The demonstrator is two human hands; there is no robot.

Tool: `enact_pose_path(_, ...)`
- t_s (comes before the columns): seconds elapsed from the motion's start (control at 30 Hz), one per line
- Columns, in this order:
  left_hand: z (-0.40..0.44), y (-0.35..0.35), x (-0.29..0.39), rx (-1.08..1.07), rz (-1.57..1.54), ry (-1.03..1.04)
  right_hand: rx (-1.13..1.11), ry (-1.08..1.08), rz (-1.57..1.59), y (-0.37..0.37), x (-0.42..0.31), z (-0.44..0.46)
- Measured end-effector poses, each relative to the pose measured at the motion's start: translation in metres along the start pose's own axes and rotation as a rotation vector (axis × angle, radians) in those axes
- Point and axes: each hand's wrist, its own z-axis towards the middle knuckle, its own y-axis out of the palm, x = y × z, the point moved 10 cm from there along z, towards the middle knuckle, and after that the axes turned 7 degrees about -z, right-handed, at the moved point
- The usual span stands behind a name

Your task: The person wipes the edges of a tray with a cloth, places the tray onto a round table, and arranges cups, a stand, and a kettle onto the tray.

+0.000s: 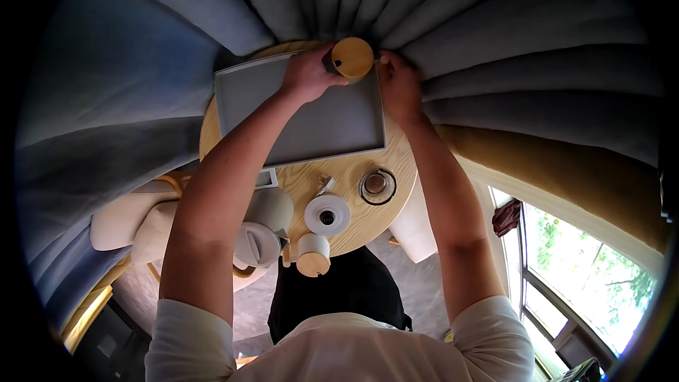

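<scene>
A mug with a round wooden lid (353, 57) is between my hands, above the far right corner of a grey tray (325, 120). My left hand (310, 76) is wrapped round the mug's left side. On the right, my right hand (399, 85) has its fingers closed at the mug's handle. The lid has a small dark notch near its left edge. The tray lies on a round wooden table (353, 175), and the mug's base is hidden beneath the lid.
Near the table's front stand a white dripper (327, 214), a glass vessel (376, 184), a second wooden-lidded mug (313, 255) and a grey-white kettle (270, 211). Grey curtains (523, 21) surround the far side. A window (587, 269) is at the right.
</scene>
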Motion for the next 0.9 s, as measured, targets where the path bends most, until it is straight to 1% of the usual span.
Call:
enact_pose_path(0.07, 0.005, 0.000, 0.001, 0.000, 0.043, 0.008, 0.005, 0.005, -0.014, -0.001, -0.001, 0.004)
enact_pose_path(0.13, 0.007, -0.001, 0.002, 0.030, 0.016, 0.036, 0.009, -0.022, -0.038, 0.000, 0.002, 0.011)
enact_pose_path(0.23, 0.009, -0.001, 0.004, 0.037, 0.008, 0.032, -0.053, -0.002, -0.028, 0.010, 0.016, 0.017)
enact_pose_path(0.33, 0.009, 0.001, 0.003, 0.040, -0.003, 0.045, -0.011, -0.002, -0.008, 0.007, 0.021, 0.016)
enact_pose_path(0.57, 0.008, 0.011, 0.001, 0.075, -0.016, 0.076, -0.006, -0.023, -0.049, 0.003, 0.022, 0.012)
enact_pose_path(0.63, 0.007, 0.011, 0.008, 0.029, 0.002, 0.019, 0.014, -0.065, -0.080, 0.001, 0.018, 0.011)
enact_pose_path(0.7, 0.007, 0.011, 0.009, 0.009, 0.007, -0.009, -0.001, -0.037, -0.070, 0.002, 0.020, 0.010)
enact_pose_path(0.83, 0.006, 0.012, 0.007, 0.032, 0.012, 0.016, -0.015, -0.008, -0.061, 0.004, 0.022, 0.011)
enact_pose_path(0.9, 0.005, 0.011, 0.007, 0.050, 0.008, 0.032, -0.004, 0.000, 0.007, 0.004, 0.022, 0.012)
